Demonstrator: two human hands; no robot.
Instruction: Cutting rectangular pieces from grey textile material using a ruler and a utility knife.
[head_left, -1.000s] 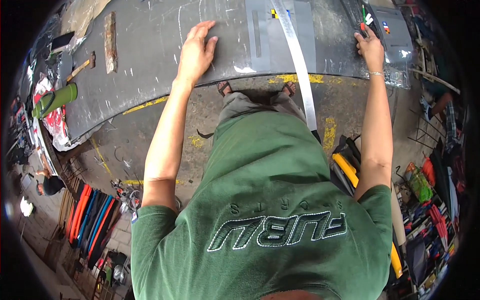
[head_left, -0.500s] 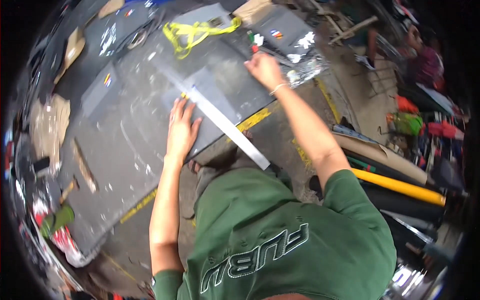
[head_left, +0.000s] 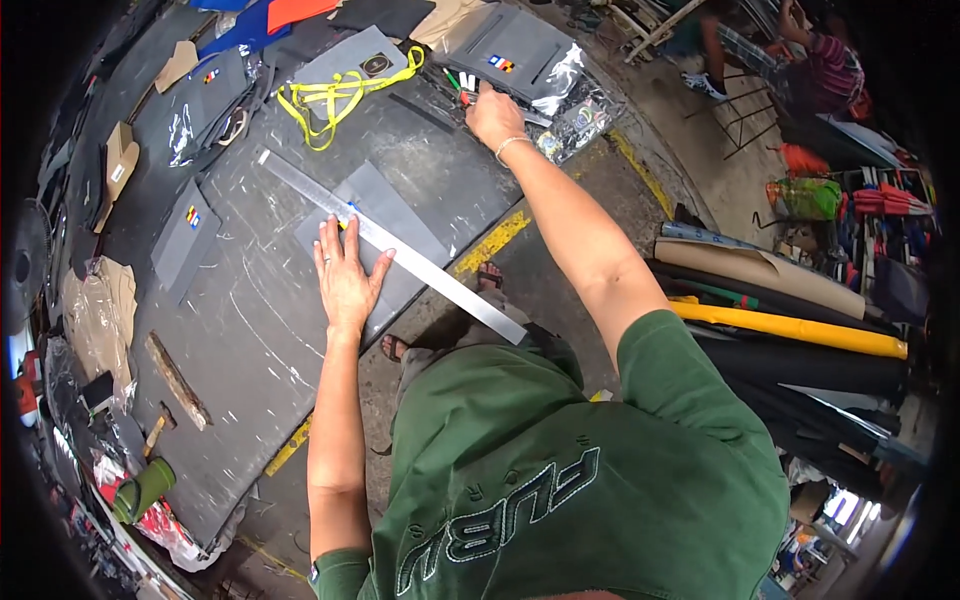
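My left hand [head_left: 347,280] lies flat with fingers spread on a grey sheet piece [head_left: 385,205]. Its fingertips and thumb meet the edge of a long metal ruler [head_left: 440,280], which crosses the piece diagonally and overhangs the table's near edge. A small blue and yellow mark shows by the fingertips. At the far right my right hand [head_left: 495,117] is closed, its fingers bunched downward beside a cluster of small tools [head_left: 462,88] with red, green and white parts. Whatever it grips is hidden beneath the fingers.
On the dark table [head_left: 250,320] lie yellow straps [head_left: 330,97], a grey panel with a colourful patch [head_left: 185,235], a wooden stick [head_left: 178,380], a hammer [head_left: 157,430] and a green roll [head_left: 143,490]. Long rolls [head_left: 790,325] stand right of me. Another person [head_left: 825,75] is at far right.
The view has shifted and sharpened. My left hand stays spread by the ruler. My right hand remains at the small tools, its fingers now bunched among them.
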